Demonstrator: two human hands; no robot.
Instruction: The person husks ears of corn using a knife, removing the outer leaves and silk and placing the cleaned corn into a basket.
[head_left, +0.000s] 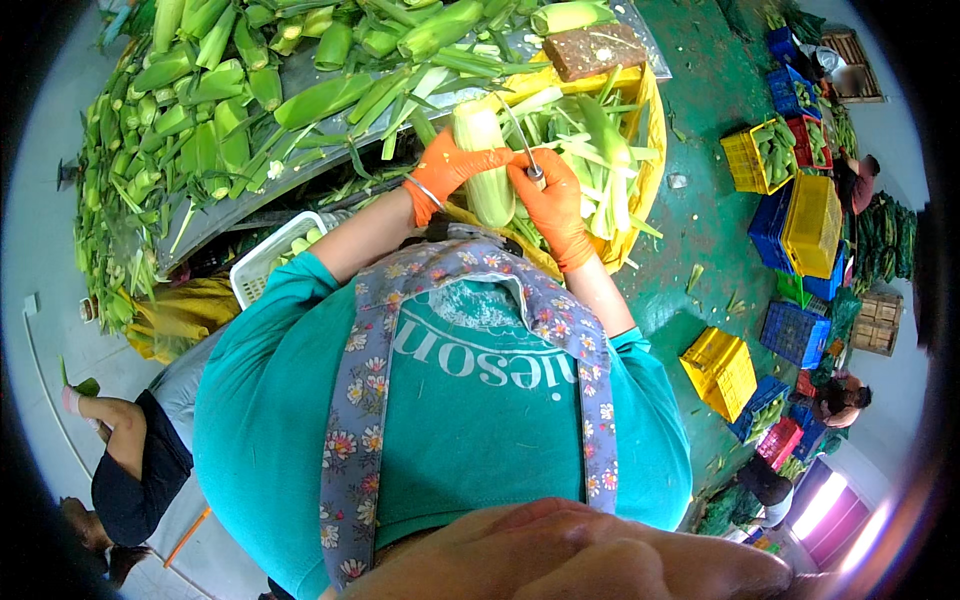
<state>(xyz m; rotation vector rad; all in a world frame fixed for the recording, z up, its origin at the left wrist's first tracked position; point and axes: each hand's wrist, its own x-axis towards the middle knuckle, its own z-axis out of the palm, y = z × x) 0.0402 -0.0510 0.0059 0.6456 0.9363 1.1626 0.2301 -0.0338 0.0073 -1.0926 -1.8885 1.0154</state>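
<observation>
My left hand (454, 166), in an orange glove, grips an ear of corn (484, 161) in pale green husk, which stands lengthwise away from me. My right hand (551, 202), gloved alike, is closed on the short handle of a curved metal blade (519, 135); the blade extends away beside the ear. Both hands meet at the ear's right side. Below them a yellow-lined container (654, 161) holds stripped husks (600, 142). Many ears in green husk (232, 135) are heaped on the metal table to the left and ahead.
A reddish brick (596, 52) lies at the corner of the metal table (225, 214). A white plastic basket (244, 274) with pale green pieces is by my left forearm. Yellow crates (720, 371) and blue crates (795, 334) stand on the green floor at right. Other people work at left and far right.
</observation>
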